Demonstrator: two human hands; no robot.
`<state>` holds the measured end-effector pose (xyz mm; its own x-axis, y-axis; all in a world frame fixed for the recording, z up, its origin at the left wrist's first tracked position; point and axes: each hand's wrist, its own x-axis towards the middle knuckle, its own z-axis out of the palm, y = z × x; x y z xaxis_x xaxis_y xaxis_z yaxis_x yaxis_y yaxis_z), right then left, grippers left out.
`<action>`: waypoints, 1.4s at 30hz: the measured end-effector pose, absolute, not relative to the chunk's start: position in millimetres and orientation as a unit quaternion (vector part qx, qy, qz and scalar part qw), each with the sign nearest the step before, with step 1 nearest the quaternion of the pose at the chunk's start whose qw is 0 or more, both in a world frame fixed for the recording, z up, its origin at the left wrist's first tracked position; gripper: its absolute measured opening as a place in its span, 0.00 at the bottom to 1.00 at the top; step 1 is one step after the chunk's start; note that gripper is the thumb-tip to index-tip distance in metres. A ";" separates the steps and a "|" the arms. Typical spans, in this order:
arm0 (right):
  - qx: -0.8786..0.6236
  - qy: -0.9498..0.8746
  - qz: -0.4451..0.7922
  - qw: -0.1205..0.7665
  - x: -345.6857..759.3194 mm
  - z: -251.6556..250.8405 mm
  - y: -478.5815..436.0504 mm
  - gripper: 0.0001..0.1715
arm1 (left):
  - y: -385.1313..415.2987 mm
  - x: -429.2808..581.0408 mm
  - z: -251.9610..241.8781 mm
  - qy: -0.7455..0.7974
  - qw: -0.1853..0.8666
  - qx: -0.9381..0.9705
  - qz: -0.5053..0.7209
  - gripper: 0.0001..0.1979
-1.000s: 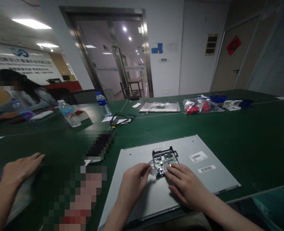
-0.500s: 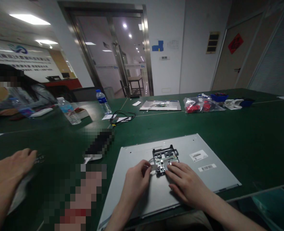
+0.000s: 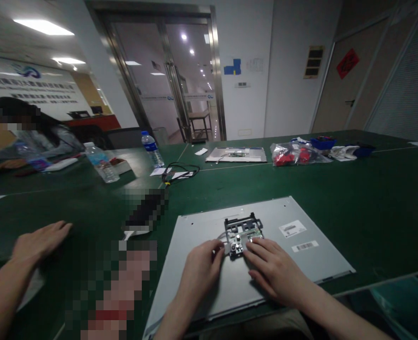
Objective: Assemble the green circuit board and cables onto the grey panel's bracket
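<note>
A flat silver display panel (image 3: 201, 288) lies on the green table in front of me. On its middle sits a small circuit board (image 3: 242, 238) inside a black plastic frame (image 3: 243, 219). My left hand (image 3: 203, 264) pinches a pale cable end (image 3: 226, 249) at the board's left edge; its exact shape is partly hidden by the fingers. Across the board's right side lies my right hand (image 3: 274, 264), fingers extended and resting on the board and frame. White labels (image 3: 293, 229) are stuck to the panel further right.
Left of the panel are a blurred-out dark device (image 3: 147, 210) and a co-worker's hand (image 3: 42, 241). Bottles (image 3: 152, 150) and black cables (image 3: 182, 172) stand or lie beyond. Another panel (image 3: 217, 153), a bag with red items (image 3: 294, 155) and blue bins (image 3: 322, 142) are at the back.
My left hand has shifted slightly right, closer to the board's edge, still pinching the cable end. My right hand stays in place. The co-worker's hand at left has moved right.
</note>
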<state>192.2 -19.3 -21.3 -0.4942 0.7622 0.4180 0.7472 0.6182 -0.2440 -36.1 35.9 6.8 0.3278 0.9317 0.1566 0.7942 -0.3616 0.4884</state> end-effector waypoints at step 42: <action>-0.434 -0.863 0.010 0.258 193.1 -22.3 -18.8 0.27 | 10.8 -33.9 25.4 0.534 0.005 0.845 -0.020 0.12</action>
<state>193.1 -18.8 -22.3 -0.4910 0.7542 0.4360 0.7434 0.6237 -0.2417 -33.9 10.8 25.4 0.4291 0.9024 -0.0390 0.9028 -0.4298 -0.0122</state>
